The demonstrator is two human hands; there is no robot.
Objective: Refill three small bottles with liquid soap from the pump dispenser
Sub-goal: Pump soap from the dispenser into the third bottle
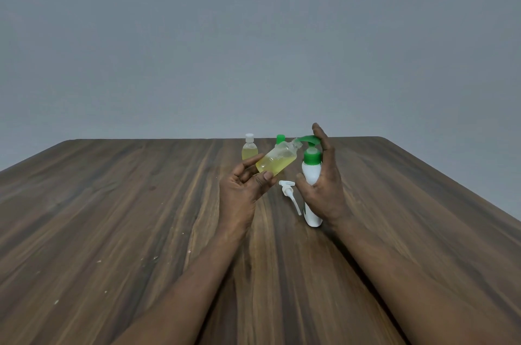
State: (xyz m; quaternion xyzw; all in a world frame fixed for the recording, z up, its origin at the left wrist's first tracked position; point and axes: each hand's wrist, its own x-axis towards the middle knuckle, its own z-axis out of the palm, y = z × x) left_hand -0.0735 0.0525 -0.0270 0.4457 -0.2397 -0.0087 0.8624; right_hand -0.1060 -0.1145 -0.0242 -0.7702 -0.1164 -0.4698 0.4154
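Our left hand [242, 189] pinches a small bottle [277, 161] of yellow soap, tilted, its open neck at the pump dispenser [311, 172] spout. Our right hand [324, 187] wraps the dispenser, forefinger on its green head. Beyond the left hand stand a white-capped bottle [249, 148] and a green-capped bottle [280, 139]. Between the hands lies a white pump [289, 192].

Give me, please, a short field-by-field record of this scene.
left hand: holds uncapped small bottle, tilted, mouth at the spout
right hand: grips pump dispenser, one finger on green pump head
loose white pump top: lying on table between the hands
white-capped bottle: upright, behind
green-capped bottle: upright, behind, partly hidden
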